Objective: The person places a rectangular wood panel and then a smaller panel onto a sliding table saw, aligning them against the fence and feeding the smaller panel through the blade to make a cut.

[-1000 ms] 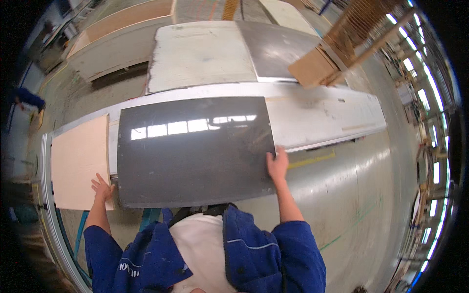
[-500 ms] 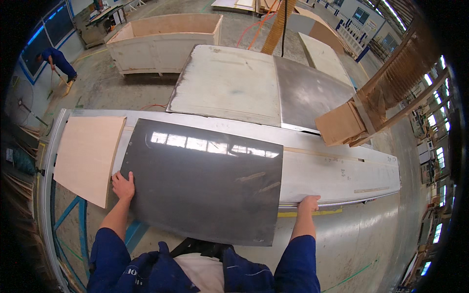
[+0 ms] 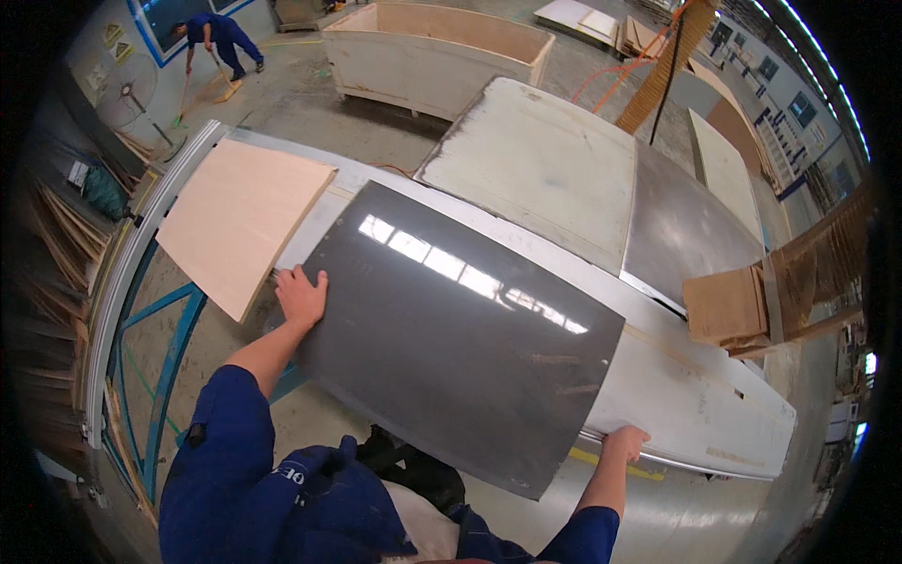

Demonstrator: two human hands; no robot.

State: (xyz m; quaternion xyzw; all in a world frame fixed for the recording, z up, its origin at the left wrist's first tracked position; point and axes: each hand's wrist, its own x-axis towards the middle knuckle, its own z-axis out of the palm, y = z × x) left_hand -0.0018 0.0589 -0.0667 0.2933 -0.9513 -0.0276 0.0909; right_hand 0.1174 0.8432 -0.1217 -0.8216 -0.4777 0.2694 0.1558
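Nearest, the right hand (image 3: 622,444) is curled at the near edge of the counter (image 3: 700,409), just right of the dark grey panel (image 3: 451,348); how tightly it grips there cannot be told. The panel lies across the counter's middle, its lower part overhanging the near edge. The left hand (image 3: 303,299) touches the panel's left edge, thumb apart from the fingers; whether it grips underneath is hidden. The panel thus lies between both hands.

Just left, a pale wooden board (image 3: 244,202) covers the counter's left end and juts past the near edge above a blue frame (image 3: 177,362). Along the far edge, toward the right corner, a cardboard box (image 3: 723,305) blocks part of the view. Beyond that edge lie a whitish slab (image 3: 550,164) and an adjoining metal sheet (image 3: 691,211). Farther off stand a wooden crate (image 3: 413,70) and a stooping co-worker (image 3: 224,38).
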